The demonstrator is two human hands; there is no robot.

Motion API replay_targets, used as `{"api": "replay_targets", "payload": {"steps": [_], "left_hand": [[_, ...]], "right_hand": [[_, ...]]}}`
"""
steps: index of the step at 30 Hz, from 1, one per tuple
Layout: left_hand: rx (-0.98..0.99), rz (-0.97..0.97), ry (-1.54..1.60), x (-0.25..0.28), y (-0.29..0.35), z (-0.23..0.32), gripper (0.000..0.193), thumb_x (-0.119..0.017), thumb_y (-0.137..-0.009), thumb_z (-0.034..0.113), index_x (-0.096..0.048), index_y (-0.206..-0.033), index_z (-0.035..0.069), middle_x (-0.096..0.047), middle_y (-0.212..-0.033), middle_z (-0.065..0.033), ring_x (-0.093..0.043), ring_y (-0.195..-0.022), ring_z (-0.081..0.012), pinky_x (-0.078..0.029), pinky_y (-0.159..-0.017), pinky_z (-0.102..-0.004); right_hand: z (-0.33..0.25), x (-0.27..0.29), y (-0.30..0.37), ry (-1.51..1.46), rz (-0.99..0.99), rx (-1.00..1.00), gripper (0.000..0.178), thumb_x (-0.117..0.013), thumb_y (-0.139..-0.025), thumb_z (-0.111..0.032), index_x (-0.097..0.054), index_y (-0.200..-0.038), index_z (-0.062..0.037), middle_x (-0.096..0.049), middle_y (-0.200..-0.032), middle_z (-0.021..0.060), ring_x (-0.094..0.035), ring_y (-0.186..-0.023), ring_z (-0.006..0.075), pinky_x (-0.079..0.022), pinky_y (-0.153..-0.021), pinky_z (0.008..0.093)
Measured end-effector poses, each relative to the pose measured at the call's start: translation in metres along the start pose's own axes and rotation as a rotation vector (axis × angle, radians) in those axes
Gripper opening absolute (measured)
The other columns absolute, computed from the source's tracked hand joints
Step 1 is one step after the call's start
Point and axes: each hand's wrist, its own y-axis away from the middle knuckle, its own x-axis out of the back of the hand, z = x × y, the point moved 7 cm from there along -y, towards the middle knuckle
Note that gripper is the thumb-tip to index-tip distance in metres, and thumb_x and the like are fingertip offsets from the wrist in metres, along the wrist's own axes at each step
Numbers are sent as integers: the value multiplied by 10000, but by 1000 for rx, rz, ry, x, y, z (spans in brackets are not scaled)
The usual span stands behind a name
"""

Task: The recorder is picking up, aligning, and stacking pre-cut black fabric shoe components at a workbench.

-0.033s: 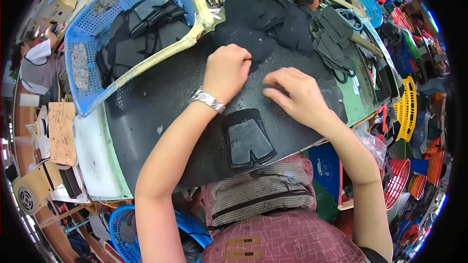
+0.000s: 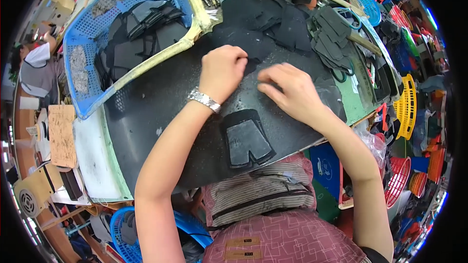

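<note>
My left hand (image 2: 220, 72), with a silver watch band at the wrist, is over the dark work surface. Its fingers are closed, and the edge of a small black piece (image 2: 251, 65) shows at the fingertips. To the right, my right hand (image 2: 288, 86) hovers with curled fingers, a gap between thumb and forefinger and nothing seen in it. Nearer to me lies a small stack of flat dark grey pieces (image 2: 247, 142), each with a notch in its near edge. Beyond my hands spreads a pile of black flat pieces (image 2: 253, 17).
A blue basket (image 2: 83, 98) holding dark pieces stands at the left, a yellowish bar along its near side. Stacked grey pieces (image 2: 327, 36), scissors (image 2: 345, 74) and a wooden-handled tool (image 2: 364, 45) lie at the right. Another person (image 2: 36, 70) sits far left.
Both my hands have shifted slightly to the left, and a little more of the black piece shows at the left fingertips. The notched stack stays in place.
</note>
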Motion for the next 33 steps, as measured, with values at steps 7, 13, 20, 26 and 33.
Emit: {"api": "replay_targets", "payload": {"steps": [7, 13, 20, 26, 33], "left_hand": [[-458, 133, 1, 69, 71, 79, 224, -651, -709, -30, -657, -929, 14, -674, -950, -144, -661, -853, -285, -549, -747, -378], [-492, -409, -19, 56, 154, 82, 338, -702, -689, 80, -626, -1012, 13, -604, -1018, -141, -613, -906, -281, -540, -759, -347], [-544, -174, 233, 20, 109, 133, 292, -707, -697, 83, -635, -976, 36, -614, -917, -96, -618, -843, -262, -530, -727, -362], [-273, -231, 412, -79, 41, 124, 518, -520, -728, -88, -474, -1229, 35, -526, -1147, -193, -588, -994, -336, -497, -844, -404], [63, -427, 571, -83, 32, 114, 482, -612, -828, 37, -426, -1273, 44, -535, -1146, -157, -634, -926, -229, -516, -803, -348]], "right_hand": [[49, -38, -30, -78, -33, 74, 255, -627, -743, -78, -626, -998, -73, -600, -971, 107, -558, -949, 295, -444, -866, 387], [77, 23, -24, -489, 80, -350, 256, -659, -798, -104, -615, -1038, -26, -604, -906, 64, -591, -807, 124, -490, -745, 271], [71, 101, 88, -77, -56, -588, 202, -719, -784, -200, -641, -849, -26, -526, -589, 41, -545, -587, 143, -443, -571, 284], [6, 54, 127, 305, -90, 26, 237, -740, -724, -189, -613, -879, -62, -590, -899, 57, -590, -856, 214, -487, -717, 323], [92, 125, 189, -743, 1175, -714, 40, -572, -924, -121, -557, -921, -84, -590, -889, 19, -571, -829, 154, -487, -781, 299]]}}
